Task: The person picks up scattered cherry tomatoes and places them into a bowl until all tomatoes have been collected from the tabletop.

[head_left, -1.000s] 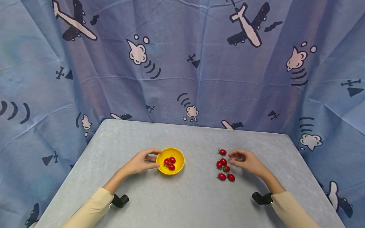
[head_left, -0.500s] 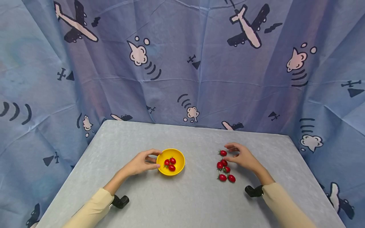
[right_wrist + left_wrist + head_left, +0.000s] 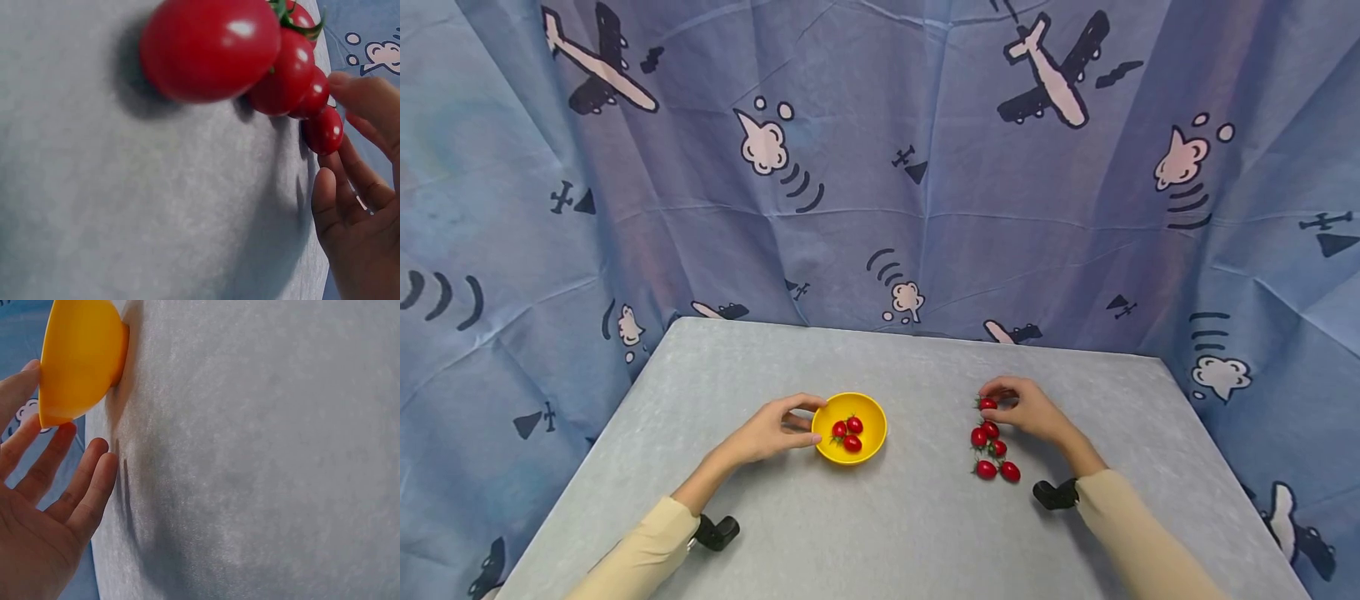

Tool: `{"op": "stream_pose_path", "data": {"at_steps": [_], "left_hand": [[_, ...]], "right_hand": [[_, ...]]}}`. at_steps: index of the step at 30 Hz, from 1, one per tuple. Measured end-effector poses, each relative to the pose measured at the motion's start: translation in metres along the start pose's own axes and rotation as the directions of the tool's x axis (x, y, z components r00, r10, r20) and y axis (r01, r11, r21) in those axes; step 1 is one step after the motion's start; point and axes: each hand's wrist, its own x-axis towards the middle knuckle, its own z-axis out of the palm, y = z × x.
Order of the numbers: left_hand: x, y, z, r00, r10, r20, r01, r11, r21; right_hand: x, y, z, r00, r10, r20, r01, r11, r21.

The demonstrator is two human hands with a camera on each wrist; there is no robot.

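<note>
A yellow bowl [image 3: 872,451] stands left of centre with three cherry tomatoes inside, one being the nearest tomato [image 3: 852,443]. My left hand [image 3: 771,429] holds its left rim between thumb and fingers; the lower two fingers spread away from the wall in the left wrist view. To the right, several cherry tomatoes [image 3: 986,470] with green stems lie loosely on the table. At the farthest tomato [image 3: 324,131], my right hand [image 3: 1030,410] has its fingers bent around the far side, the thumb tip just short of it. Part of that tomato is hidden by the fingers.
The grey table [image 3: 910,533] ends at a far edge before a blue curtain [image 3: 850,167] printed with planes and clouds. A black camera [image 3: 718,533] is strapped on the left wrist and another camera [image 3: 1055,495] on the right. Both sleeves are beige.
My right hand has moved left and slightly away from me, from beside the tomato group to around the farthest tomato. My left hand and the bowl stay where they were.
</note>
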Motion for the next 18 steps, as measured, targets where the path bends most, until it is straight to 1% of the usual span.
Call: {"op": "stream_pose_path", "data": {"at_steps": [3, 8, 11, 18], "left_hand": [[0.0002, -0.0001, 0.0004, 1.0, 0.006, 0.0, -0.006, 1.0, -0.01], [0.0011, -0.0015, 0.0007, 1.0, -0.011, 0.001, 0.011, 1.0, -0.015], [0.0015, -0.0022, 0.0007, 1.0, -0.019, 0.004, 0.019, 1.0, -0.02], [0.0015, -0.0024, 0.0004, 1.0, -0.02, 0.007, 0.02, 1.0, -0.018]], "right_hand": [[0.001, -0.0003, 0.0006, 1.0, -0.005, 0.009, 0.005, 1.0, -0.005], [0.0007, 0.0003, 0.0003, 1.0, 0.016, 0.02, -0.016, 1.0, -0.011], [0.0004, 0.0006, 0.0003, 0.999, 0.034, 0.017, -0.034, 0.999, -0.015], [0.0014, 0.002, 0.0007, 0.999, 0.048, 0.002, -0.048, 0.999, -0.025]]}}
